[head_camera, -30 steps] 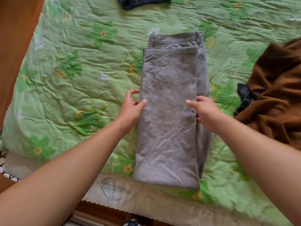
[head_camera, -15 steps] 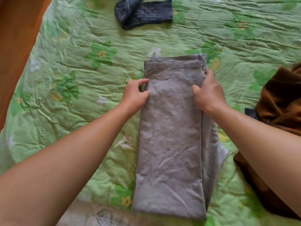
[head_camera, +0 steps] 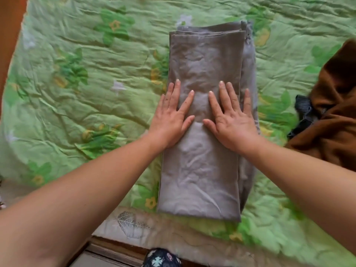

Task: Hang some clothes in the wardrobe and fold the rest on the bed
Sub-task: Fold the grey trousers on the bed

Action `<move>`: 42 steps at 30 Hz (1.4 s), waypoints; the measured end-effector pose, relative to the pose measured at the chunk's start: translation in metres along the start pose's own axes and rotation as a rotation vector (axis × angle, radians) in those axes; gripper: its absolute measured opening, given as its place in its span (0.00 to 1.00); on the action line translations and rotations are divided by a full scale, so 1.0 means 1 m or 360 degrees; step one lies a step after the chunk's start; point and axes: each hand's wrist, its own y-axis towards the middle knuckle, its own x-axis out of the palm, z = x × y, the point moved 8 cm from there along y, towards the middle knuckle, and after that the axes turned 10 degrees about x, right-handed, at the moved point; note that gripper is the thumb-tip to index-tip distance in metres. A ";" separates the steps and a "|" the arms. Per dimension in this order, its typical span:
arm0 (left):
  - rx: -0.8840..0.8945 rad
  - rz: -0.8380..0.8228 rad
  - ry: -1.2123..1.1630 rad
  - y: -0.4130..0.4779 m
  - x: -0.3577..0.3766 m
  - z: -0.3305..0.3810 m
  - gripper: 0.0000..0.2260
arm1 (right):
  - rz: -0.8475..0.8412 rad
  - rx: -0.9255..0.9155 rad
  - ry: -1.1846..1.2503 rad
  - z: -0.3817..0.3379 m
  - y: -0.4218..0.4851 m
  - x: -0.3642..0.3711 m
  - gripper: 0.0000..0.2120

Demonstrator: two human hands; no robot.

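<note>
Nearest me, below the bed's wooden edge, a dark floral cloth (head_camera: 161, 259) is cut off by the frame and I cannot tell what it is. On the green quilt (head_camera: 77, 93) the grey trousers (head_camera: 200, 180) lie folded into a long strip, its near end just inside the bed's near edge and its long axis running straight away from me. At about the middle of that strip my left hand (head_camera: 171, 120) and right hand (head_camera: 233, 120) rest flat side by side, fingers straight and spread, pressing the cloth and gripping nothing. Both are equally near to it; the left sits at the left edge, and the right one's little finger spills onto a lower layer that shows along the right side. So half the strip lies nearer than my palms and half farther, and I judge the next fold would cross the short way, roughly under them. At the far end several edges are stacked; whether they are waistband or hems is too blurred to say. Well to the right a brown garment (head_camera: 331, 112) lies crumpled, cut off by the frame, with a dark ribbed piece (head_camera: 302, 110) partly hidden under it. No wardrobe is in view.
</note>
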 end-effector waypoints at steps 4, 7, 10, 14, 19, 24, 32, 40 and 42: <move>-0.0047 0.0051 -0.0223 -0.069 0.012 0.037 0.32 | 0.0153 -0.0260 0.0132 -0.024 -0.091 0.005 0.36; 0.0083 -0.0155 0.0012 -0.131 0.049 0.045 0.33 | 0.0043 -0.0300 0.0046 -0.021 -0.152 0.038 0.36; 0.0139 -0.0179 0.0131 -0.144 0.067 0.034 0.32 | 0.0009 -0.0252 0.0006 -0.010 -0.155 0.054 0.36; 0.0065 -0.0106 0.0073 -0.145 0.066 0.041 0.33 | -0.0034 -0.0187 0.0050 -0.017 -0.158 0.057 0.37; 0.0036 -0.0340 -0.0120 -0.207 0.074 0.060 0.37 | -0.0186 -0.0191 0.0112 -0.017 -0.231 0.065 0.37; -0.0398 -0.0017 -0.0829 -0.215 0.051 0.058 0.27 | -0.0149 0.0307 0.0850 0.002 -0.232 0.038 0.24; -0.0955 -0.0132 -0.2156 -0.208 0.037 0.029 0.29 | -0.0875 0.1262 0.2534 0.048 -0.212 0.032 0.29; 0.0327 0.0202 -0.0513 -0.187 -0.002 0.044 0.21 | -0.0088 -0.0196 0.0841 0.027 -0.209 0.009 0.29; 0.0286 0.0238 -0.0574 -0.181 -0.010 0.044 0.16 | 0.0196 -0.0179 0.0857 0.032 -0.204 -0.010 0.13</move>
